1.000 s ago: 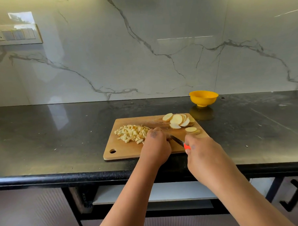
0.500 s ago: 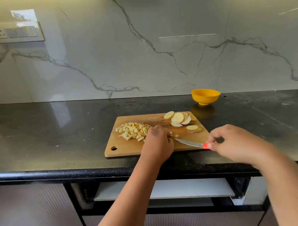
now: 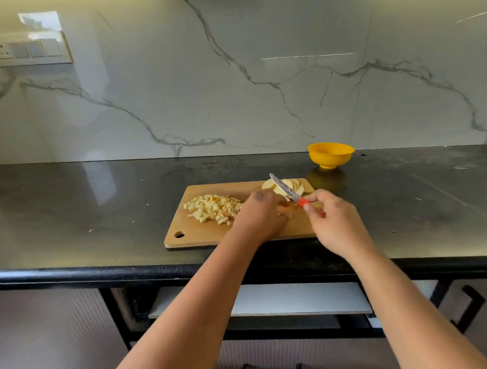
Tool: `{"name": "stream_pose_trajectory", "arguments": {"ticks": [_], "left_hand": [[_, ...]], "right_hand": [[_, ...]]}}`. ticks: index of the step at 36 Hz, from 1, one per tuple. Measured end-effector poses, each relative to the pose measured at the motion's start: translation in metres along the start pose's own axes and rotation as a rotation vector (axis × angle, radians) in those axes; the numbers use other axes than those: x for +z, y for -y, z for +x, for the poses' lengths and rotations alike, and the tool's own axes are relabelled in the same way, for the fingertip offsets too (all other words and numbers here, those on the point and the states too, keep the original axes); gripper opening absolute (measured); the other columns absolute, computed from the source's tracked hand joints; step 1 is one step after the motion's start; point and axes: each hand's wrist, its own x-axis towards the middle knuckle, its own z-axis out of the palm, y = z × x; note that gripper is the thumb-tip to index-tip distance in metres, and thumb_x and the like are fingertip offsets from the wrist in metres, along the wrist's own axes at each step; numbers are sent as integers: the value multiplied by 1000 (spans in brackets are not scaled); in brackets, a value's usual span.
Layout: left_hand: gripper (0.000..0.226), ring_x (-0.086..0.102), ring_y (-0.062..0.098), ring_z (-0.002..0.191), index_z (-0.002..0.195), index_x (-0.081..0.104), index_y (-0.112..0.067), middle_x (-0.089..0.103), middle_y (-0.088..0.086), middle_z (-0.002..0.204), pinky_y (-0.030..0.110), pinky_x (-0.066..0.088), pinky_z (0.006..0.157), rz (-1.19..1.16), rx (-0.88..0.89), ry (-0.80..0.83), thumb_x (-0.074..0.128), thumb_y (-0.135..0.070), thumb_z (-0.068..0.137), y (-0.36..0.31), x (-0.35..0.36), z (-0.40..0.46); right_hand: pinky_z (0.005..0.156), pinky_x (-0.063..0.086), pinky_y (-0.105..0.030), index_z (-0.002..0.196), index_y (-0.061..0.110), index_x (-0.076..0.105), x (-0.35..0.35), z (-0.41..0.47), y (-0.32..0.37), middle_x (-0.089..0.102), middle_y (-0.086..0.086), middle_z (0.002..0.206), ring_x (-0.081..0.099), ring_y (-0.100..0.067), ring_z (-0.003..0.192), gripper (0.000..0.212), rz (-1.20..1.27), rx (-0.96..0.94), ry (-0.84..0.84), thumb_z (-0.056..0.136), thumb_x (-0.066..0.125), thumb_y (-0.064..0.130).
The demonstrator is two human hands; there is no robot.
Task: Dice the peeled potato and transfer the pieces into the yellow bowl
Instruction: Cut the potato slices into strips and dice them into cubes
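Potato cubes (image 3: 213, 208) were piled on the left part of the wooden board (image 3: 195, 234), just left of the left hand (image 3: 259, 215). That hand was laid on the board; its grip could not be told. Potato slices (image 3: 288, 185) were seen behind both hands. The knife (image 3: 288, 190) was gripped by the right hand (image 3: 335, 222). Its blade had been lifted and swung up since half a second before. The yellow bowl (image 3: 330, 155) was set farther back, right.

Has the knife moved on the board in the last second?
Yes. The knife, lying low near the cutting board's front edge before, now angles toward its far edge, over the slices.
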Motion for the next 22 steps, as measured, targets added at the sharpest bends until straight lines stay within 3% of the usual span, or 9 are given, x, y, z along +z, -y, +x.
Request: {"name": "stream_pose_trajectory", "arguments": {"ticks": [3, 6, 10, 13, 17, 22], "left_hand": [[21, 61, 21, 102, 109, 70, -14, 64, 5, 112, 30, 48, 86, 45, -24, 89, 59, -27, 97, 1, 3, 4], [13, 63, 18, 89, 101, 67, -16, 66, 3, 100, 29, 53, 79, 68, -56, 24, 55, -17, 98, 11, 2, 2], [19, 60, 16, 75, 94, 66, -13, 66, 5, 94, 27, 52, 64, 113, -119, -98, 49, -5, 96, 30, -2, -4], [23, 58, 20, 86, 90, 71, -6, 65, 6, 94, 28, 47, 69, 30, -46, -255, 51, 5, 89, 40, -10, -4], [19, 61, 24, 92, 100, 72, -7, 70, 7, 96, 34, 50, 75, -15, 11, -372, 55, -4, 93, 44, -23, 0], [21, 61, 23, 99, 109, 69, -16, 70, 3, 103, 41, 56, 79, 99, -113, -155, 55, -26, 97, 50, -21, 15]], "right_hand": [[42, 29, -17, 107, 22, 62, 17, -4, -3, 53, 9, 65, 50, -7, 54, 13, -2, -98, -113, 98, 54, 27], [41, 32, -23, 106, 18, 62, 21, -5, -7, 54, 6, 61, 50, -11, 50, 14, 40, -163, -191, 98, 55, 26], [50, 41, -32, 104, 19, 61, 20, -2, -11, 62, -2, 68, 54, -14, 56, 14, 92, -163, -225, 98, 54, 29], [46, 37, -24, 105, 18, 61, 22, -1, -12, 58, 2, 66, 52, -12, 55, 14, 86, -160, -222, 98, 54, 29], [46, 37, -18, 108, 16, 61, 22, -3, -9, 51, 9, 62, 49, -9, 52, 16, 95, -161, -215, 98, 54, 26], [47, 38, -14, 110, 14, 60, 23, -3, -9, 49, 12, 63, 48, -8, 52, 16, 111, -134, -227, 98, 55, 23]]}}
